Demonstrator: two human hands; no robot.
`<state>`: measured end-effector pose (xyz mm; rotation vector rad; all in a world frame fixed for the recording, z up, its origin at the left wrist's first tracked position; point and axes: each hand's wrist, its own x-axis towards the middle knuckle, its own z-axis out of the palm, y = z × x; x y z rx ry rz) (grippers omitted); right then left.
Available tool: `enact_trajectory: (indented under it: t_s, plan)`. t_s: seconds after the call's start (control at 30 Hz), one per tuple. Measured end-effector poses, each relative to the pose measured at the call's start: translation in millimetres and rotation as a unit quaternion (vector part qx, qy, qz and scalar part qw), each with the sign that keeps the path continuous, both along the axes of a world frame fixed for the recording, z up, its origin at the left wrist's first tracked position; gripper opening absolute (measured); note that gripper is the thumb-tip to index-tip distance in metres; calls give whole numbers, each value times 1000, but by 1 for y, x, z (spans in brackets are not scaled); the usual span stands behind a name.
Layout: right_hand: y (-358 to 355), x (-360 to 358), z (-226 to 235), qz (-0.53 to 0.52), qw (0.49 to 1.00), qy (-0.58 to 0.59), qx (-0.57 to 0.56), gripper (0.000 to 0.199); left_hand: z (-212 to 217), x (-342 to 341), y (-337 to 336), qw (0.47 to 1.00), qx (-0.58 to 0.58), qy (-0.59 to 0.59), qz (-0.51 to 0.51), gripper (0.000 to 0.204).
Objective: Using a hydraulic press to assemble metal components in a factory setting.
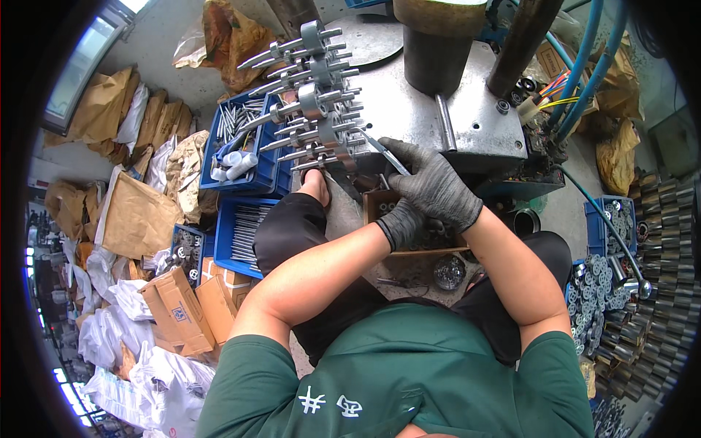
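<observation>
Both my hands wear grey gloves and meet in front of the steel machine bed. My right hand [442, 188] is closed around a slim metal shaft [394, 158], which points up and to the left. Lower down, my left hand [403, 225] sits partly behind the right one, its fingers hidden. Just left of the shaft's tip stands a pile of grey metal cylinders with shafts through them [315, 102]. Under my hands is an open cardboard box [374, 212] with small round metal parts inside.
A thick press column [437, 58] rises from the steel bed [489, 109], where a metal rod [445, 123] lies. Blue bins [237, 252] of shafts stand at left. Blue hoses [584, 69], stacked metal tubes [661, 285] and ring-shaped parts [595, 292] are at right.
</observation>
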<state>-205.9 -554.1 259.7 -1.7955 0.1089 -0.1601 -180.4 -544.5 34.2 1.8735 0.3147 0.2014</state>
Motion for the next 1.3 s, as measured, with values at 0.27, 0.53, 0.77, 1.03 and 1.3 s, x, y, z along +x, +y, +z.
enact_trajectory:
  t_s: [0.27,0.53,0.77,1.03,1.3]
  plan:
    - [2,-3,-11,-41,989,-101,-103,61,100,-20,-1,992,-79,39,-93,34]
    - [11,-27,32,27,967,72,241,57,136,12,48,824,-324,242,-397,38]
    - [-61,-66,12,-164,965,-23,203,41,166,22,62,712,-354,295,-530,18]
    - [-84,-79,-6,-176,977,32,114,37,168,22,53,704,-413,298,-495,27]
    - [-89,-80,2,-148,987,65,-9,34,180,16,46,751,-284,253,-539,20]
